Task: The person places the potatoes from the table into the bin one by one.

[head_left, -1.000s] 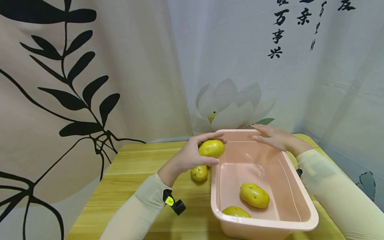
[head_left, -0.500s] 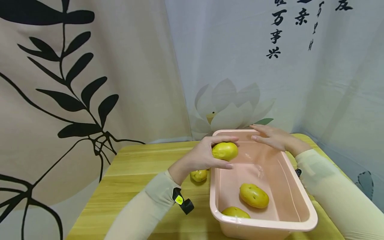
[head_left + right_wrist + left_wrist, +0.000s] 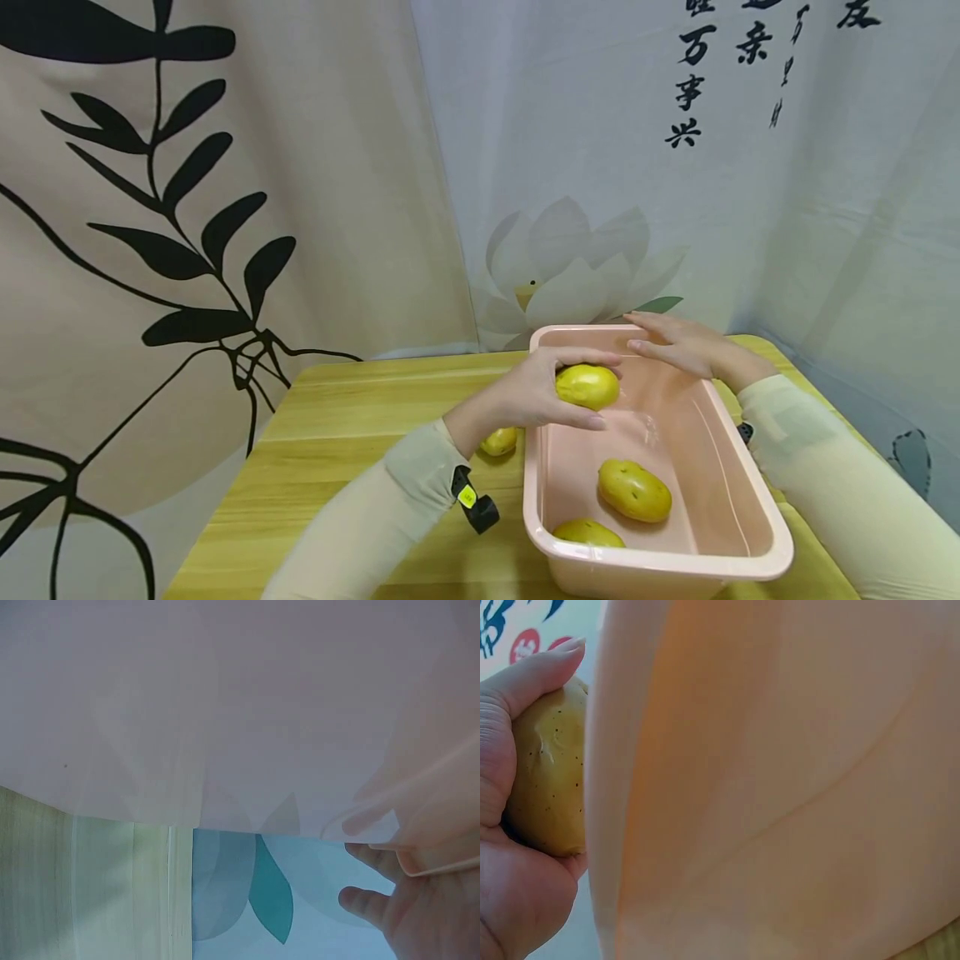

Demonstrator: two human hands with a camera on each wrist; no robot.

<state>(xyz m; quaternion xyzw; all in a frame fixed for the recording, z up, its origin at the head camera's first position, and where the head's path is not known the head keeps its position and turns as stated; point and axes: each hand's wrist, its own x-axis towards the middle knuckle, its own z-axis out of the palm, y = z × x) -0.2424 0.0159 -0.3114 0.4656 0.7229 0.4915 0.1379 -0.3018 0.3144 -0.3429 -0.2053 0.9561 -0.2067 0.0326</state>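
My left hand (image 3: 536,390) grips a yellow potato (image 3: 588,387) between thumb and fingers, over the back left part of a pink plastic basin (image 3: 532,508). In the left wrist view the basin's side hides part of that potato (image 3: 551,776). Inside the basin lie two more potatoes: one on the floor near the middle (image 3: 634,490), another by the front wall (image 3: 588,532), partly hidden by the rim. My right hand (image 3: 686,346) rests on the basin's back right corner, fingers extended. Another potato (image 3: 498,441) sits on the table left of the basin, partly behind my left wrist.
The basin stands on a wood-grain table (image 3: 360,467). Behind it hangs a printed curtain (image 3: 360,167) with leaves, a lotus and black characters. A small black camera (image 3: 480,510) is strapped to my left wrist.
My left hand has carried its potato rightward, from beside the basin's left rim to over its inside. My right hand and the potatoes in the basin have stayed in place.
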